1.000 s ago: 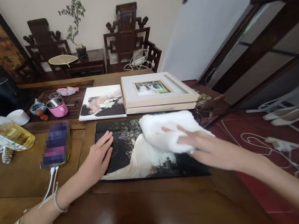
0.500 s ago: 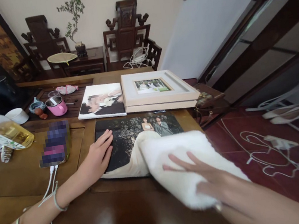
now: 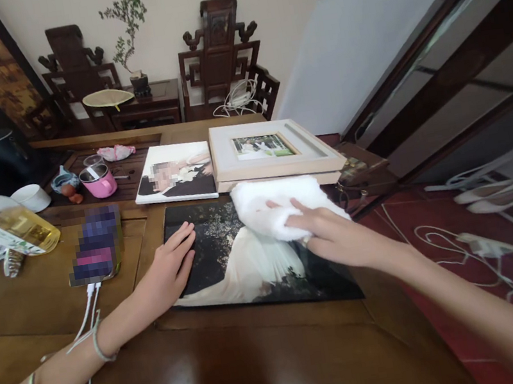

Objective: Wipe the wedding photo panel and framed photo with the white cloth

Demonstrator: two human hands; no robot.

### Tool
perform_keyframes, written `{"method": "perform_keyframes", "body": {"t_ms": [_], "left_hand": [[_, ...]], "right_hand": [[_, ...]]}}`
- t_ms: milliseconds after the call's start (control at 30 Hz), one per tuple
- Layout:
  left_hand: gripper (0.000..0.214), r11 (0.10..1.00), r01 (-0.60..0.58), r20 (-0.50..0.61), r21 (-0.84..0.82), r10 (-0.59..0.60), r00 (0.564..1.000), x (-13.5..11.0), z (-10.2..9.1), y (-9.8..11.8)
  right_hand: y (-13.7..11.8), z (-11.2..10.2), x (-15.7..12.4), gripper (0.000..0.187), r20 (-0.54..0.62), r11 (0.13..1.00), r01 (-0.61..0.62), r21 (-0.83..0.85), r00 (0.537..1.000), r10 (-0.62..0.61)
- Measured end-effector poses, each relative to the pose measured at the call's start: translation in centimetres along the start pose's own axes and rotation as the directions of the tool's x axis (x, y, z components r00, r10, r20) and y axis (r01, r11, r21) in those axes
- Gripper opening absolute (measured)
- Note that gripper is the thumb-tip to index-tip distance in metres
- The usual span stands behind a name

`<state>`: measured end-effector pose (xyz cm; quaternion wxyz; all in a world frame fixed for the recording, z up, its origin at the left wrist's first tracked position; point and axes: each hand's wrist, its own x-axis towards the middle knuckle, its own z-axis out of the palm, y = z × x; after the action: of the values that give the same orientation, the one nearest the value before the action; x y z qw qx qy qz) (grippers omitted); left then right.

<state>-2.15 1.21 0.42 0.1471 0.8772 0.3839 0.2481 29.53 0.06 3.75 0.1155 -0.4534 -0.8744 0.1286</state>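
A dark wedding photo panel [image 3: 250,277] lies flat on the wooden table, showing a long white gown. My left hand [image 3: 174,257] rests on its left edge with the fingers stretched out flat, holding nothing. Under my right hand [image 3: 320,227] is a fluffy white towel [image 3: 267,200], gripped and pressed on the panel's upper right part. The towel covers the upper bodies of the pictured couple and reaches the front of the stacked frames.
Behind the panel lie a white-edged photo canvas [image 3: 175,172] and stacked pale picture frames [image 3: 319,156]. To the left are a charging phone [image 3: 94,243], an oil-coloured bottle [image 3: 29,231], a pink mug [image 3: 99,181] and a white cup [image 3: 31,198]. Cables [image 3: 480,254] trail on the red floor.
My right hand has moved the towel away from me, from the panel's lower right to its upper right, uncovering the lower right corner. My left hand stays in place.
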Motion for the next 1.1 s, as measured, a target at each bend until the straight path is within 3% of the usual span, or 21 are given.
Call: {"method": "perform_keyframes", "body": {"t_ms": [167,300,433,533,633,800,900,1000,1100], "left_hand": [[0.039,1.000,0.008,0.008,0.004,-0.008,1.000,0.0,0.0,0.0],[0.039,1.000,0.007,0.006,0.019,-0.007,1.000,-0.1,0.1,-0.1],[0.039,1.000,0.007,-0.002,0.017,-0.007,1.000,-0.1,0.2,-0.1],[0.039,1.000,0.012,0.002,0.010,-0.012,1.000,-0.1,0.1,0.0],[0.039,1.000,0.016,0.001,0.006,-0.016,1.000,-0.1,0.1,0.0],[0.039,1.000,0.016,0.001,-0.006,-0.016,1.000,-0.1,0.1,0.0],[0.040,1.000,0.018,0.012,-0.002,-0.018,1.000,-0.1,0.0,0.0],[0.040,1.000,0.020,0.016,0.006,-0.020,1.000,-0.1,0.0,0.0],[0.040,1.000,0.023,0.016,0.012,-0.023,1.000,-0.2,0.1,0.0]], "right_hand": [[-0.9,0.4,0.2,0.042,-0.015,1.000,-0.012,-0.027,1.000,0.011],[-4.8,0.8,-3.1,0.039,0.070,0.999,-0.016,-0.033,0.997,0.018],[-9.0,0.7,-6.0,0.040,0.142,0.995,0.079,0.060,0.986,-0.087],[-10.5,0.1,-6.4,0.040,0.163,0.984,0.144,0.101,0.974,-0.159],[-9.7,-0.4,-5.2,0.042,0.191,0.979,0.171,0.115,0.963,-0.190],[-5.1,0.1,-0.6,0.049,0.122,0.999,0.045,0.023,0.991,-0.048],[-3.0,0.6,2.3,0.052,0.064,0.999,0.029,-0.017,0.998,-0.028],[-2.6,1.0,3.6,0.050,0.035,0.997,0.053,-0.049,0.998,-0.052],[-4.2,1.4,2.4,0.046,0.042,0.995,0.078,-0.070,0.996,-0.075]]}}
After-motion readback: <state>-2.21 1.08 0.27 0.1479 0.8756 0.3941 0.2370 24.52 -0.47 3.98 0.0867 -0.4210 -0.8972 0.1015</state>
